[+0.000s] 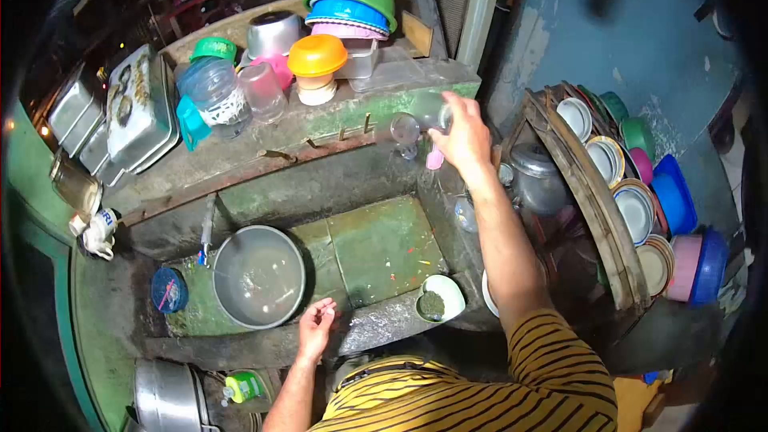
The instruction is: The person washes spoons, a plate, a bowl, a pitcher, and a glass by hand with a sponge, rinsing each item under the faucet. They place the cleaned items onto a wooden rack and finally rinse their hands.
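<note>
My right hand (pixel 466 138) reaches to the far right corner of the sink, its fingers around a clear cup (pixel 430 109). A pink plastic piece (pixel 434 159) hangs just below my thumb; what it belongs to I cannot make out. Left of that cup, a clear glass mug (pixel 404 127) hangs by the ledge. My left hand (pixel 315 331) is over the sink's front rim, fingers loosely bent and apart, with nothing visible in them. Nearest to it is a grey basin (pixel 219 274) of cloudy water, under the tap (pixel 206 244).
A pale green bowl (pixel 453 294) with a dark scrubber sits on the front rim. Wooden pegs (pixel 313 143) jut from the ledge. Plastic containers, including an orange bowl (pixel 318 54), crowd the ledge. A wooden dish rack (pixel 596 216) with plates stands right. A blue round tub (pixel 169 290) is left.
</note>
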The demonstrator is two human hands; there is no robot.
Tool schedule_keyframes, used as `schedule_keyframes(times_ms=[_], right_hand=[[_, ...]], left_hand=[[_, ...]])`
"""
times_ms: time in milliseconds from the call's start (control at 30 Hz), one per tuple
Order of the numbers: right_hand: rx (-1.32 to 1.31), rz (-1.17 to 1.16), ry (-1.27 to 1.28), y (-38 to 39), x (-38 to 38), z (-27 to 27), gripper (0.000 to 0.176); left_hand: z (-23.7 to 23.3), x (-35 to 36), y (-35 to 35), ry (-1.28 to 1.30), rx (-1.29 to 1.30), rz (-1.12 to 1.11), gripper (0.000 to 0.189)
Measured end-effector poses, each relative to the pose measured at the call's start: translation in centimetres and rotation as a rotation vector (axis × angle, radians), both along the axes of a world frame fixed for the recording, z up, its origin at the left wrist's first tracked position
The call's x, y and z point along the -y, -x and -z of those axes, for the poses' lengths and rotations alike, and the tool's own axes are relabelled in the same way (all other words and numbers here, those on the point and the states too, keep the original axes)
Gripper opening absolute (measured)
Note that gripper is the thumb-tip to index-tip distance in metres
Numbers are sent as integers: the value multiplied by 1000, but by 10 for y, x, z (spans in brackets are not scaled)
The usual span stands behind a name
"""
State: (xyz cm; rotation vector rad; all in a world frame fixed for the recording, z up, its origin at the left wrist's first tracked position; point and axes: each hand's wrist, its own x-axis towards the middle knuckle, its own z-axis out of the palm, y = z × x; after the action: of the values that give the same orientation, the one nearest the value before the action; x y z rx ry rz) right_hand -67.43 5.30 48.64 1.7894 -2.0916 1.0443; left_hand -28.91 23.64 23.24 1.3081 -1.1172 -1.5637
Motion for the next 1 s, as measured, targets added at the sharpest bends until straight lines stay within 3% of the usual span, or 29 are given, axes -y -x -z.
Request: schedule_keyframes(times_ms=[33,100,167,233,300,333,367,433,567,600,1000], right_hand=[[1,-53,166,7,-17,1,73],[443,-438,421,24,-38,30,79],[864,-604,374,-7,-95,30,79],[1424,-1012,210,-36,-130,53,83],[1512,-1142,122,-67,-150,61,83],[1517,-1210,95,-82,-153,62,85],[1214,-1231,30,-78,-148,78,85],[1222,-1190,-64,-94,-161,81,80],[1115,-1280,-8,-94,-172,66,80],[1031,-1247,-9,-93,-175,64,78],[1032,-1232,-31,-103,-180,60,79]], left_hand=[[-8,0,6,-13,-29,7,36],[-28,3,18,-62,-132,6,34],[-48,8,32,16,-154,94,41],[-79,17,54,191,-217,177,56],[-131,23,76,309,-295,240,75],[-165,22,88,445,-282,240,82],[-188,25,95,585,-266,244,89],[-187,41,96,1060,-65,246,95],[-202,28,87,986,10,237,86],[-207,28,88,1135,100,192,84],[-229,14,77,1116,187,158,82]])
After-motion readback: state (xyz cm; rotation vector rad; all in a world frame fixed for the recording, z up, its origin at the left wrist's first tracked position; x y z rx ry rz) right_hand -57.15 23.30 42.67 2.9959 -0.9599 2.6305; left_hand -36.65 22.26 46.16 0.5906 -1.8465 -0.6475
